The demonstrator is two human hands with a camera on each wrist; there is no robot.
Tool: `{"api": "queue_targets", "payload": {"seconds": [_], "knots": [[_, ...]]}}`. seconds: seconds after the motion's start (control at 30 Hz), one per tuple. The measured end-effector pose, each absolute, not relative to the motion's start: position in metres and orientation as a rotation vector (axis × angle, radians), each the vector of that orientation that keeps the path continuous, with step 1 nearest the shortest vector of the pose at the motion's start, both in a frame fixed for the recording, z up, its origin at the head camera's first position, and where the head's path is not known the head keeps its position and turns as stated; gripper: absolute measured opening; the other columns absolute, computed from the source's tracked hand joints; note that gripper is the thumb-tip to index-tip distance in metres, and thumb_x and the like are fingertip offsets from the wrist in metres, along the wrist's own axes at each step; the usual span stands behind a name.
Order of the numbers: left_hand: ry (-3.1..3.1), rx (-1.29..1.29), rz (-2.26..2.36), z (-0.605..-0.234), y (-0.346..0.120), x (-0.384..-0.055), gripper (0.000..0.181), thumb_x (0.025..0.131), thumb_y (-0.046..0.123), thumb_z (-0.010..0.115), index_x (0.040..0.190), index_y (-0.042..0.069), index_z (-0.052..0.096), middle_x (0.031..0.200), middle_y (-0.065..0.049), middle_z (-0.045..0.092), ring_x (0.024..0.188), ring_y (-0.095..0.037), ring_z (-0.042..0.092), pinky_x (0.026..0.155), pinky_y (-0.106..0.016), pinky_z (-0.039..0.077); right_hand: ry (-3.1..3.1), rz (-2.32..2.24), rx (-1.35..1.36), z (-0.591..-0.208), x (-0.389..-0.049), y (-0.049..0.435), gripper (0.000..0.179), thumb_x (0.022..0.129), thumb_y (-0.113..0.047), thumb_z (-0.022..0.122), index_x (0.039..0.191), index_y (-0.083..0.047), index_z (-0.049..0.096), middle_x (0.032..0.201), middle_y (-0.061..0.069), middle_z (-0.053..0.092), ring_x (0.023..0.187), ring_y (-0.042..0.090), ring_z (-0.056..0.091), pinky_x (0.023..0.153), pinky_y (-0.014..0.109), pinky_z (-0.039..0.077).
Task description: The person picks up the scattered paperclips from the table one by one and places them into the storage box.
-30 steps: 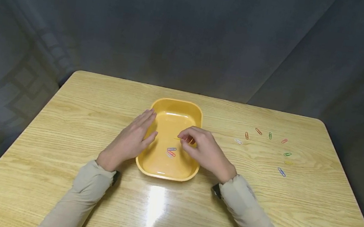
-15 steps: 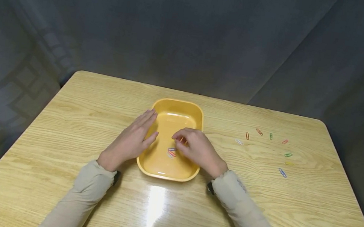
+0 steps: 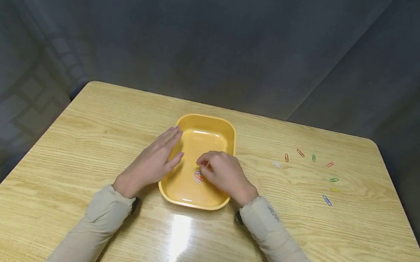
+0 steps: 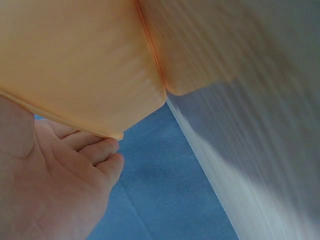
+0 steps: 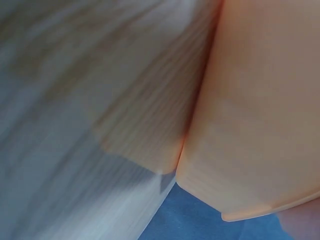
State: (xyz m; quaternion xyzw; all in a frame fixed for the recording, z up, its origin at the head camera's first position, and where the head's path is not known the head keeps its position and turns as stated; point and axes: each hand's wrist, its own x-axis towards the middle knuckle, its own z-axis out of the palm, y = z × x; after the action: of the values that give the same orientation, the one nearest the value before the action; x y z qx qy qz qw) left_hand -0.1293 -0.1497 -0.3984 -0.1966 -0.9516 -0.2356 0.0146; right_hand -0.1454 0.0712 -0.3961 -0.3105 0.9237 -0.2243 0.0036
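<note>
A yellow plastic tray (image 3: 183,191) stands on the table, and both hands are at it. My left hand (image 3: 151,163) rests along its left rim with the fingers extended. In the left wrist view those fingers (image 4: 102,150) lie at the rim, above the tray's outer wall (image 4: 85,55). My right hand (image 3: 224,174) reaches in over the right rim, thumb and index finger pinching a yellow paper clip (image 3: 197,165), mostly hidden by the fingertips. Close below lie a few paper clips (image 3: 198,177), blue, red and whitish, on the tray floor, partly covered by the thumb.
On the table right of the tray lie several loose paper clips: white (image 3: 277,164), red (image 3: 300,153), green (image 3: 334,180), pink (image 3: 330,164), yellow (image 3: 335,190) and blue (image 3: 327,200). A dark curtain (image 3: 205,38) hangs behind the wooden table (image 3: 126,107).
My right hand has moved left and slightly down over the tray floor with the yellow paper clip, now overlapping the clips there. The left hand has stayed at the rim.
</note>
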Motion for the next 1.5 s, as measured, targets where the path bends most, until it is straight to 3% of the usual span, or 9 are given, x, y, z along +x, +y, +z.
{"api": "queue_targets", "payload": {"seconds": [0.6,0.83,1.13,1.5], "knots": [[-2.954,-0.616,-0.724,-0.398,-0.149,-0.13,0.064,0.104,0.03,0.049,0.152,-0.007,0.029,0.163,-0.021,0.023,0.153,-0.034,0.022,0.127,-0.049,0.022,2.925,-0.595,-0.961,-0.397,-0.144,0.07,0.011,0.089,-0.009,0.068,0.095,-0.009,0.077,0.091,0.001,0.075,0.073,0.012,0.063,0.06,0.028,0.055],[-2.96,-0.611,-0.727,-0.398,-0.149,-0.13,0.064,0.104,0.031,0.049,0.153,-0.006,0.029,0.164,-0.02,0.022,0.153,-0.033,0.02,0.127,-0.049,0.021,2.899,-0.68,-0.959,-0.395,-0.144,0.072,0.012,0.089,-0.009,0.067,0.097,-0.009,0.076,0.093,0.001,0.075,0.08,0.013,0.066,0.068,0.03,0.058],[-2.955,-0.608,-0.729,-0.398,-0.148,-0.13,0.064,0.103,0.03,0.049,0.153,-0.006,0.029,0.163,-0.02,0.023,0.152,-0.035,0.022,0.127,-0.05,0.022,2.766,-0.913,-1.031,-0.391,-0.147,0.081,0.014,0.091,-0.009,0.066,0.102,-0.006,0.075,0.094,0.003,0.073,0.082,0.012,0.065,0.073,0.023,0.057],[-2.956,-0.607,-0.743,-0.397,-0.149,-0.129,0.064,0.103,0.03,0.05,0.152,-0.007,0.029,0.163,-0.021,0.023,0.152,-0.036,0.022,0.126,-0.05,0.022,2.758,-1.023,-1.0,-0.382,-0.144,0.088,0.018,0.093,-0.009,0.067,0.108,-0.003,0.073,0.1,0.005,0.074,0.087,0.015,0.066,0.078,0.029,0.06]]}}
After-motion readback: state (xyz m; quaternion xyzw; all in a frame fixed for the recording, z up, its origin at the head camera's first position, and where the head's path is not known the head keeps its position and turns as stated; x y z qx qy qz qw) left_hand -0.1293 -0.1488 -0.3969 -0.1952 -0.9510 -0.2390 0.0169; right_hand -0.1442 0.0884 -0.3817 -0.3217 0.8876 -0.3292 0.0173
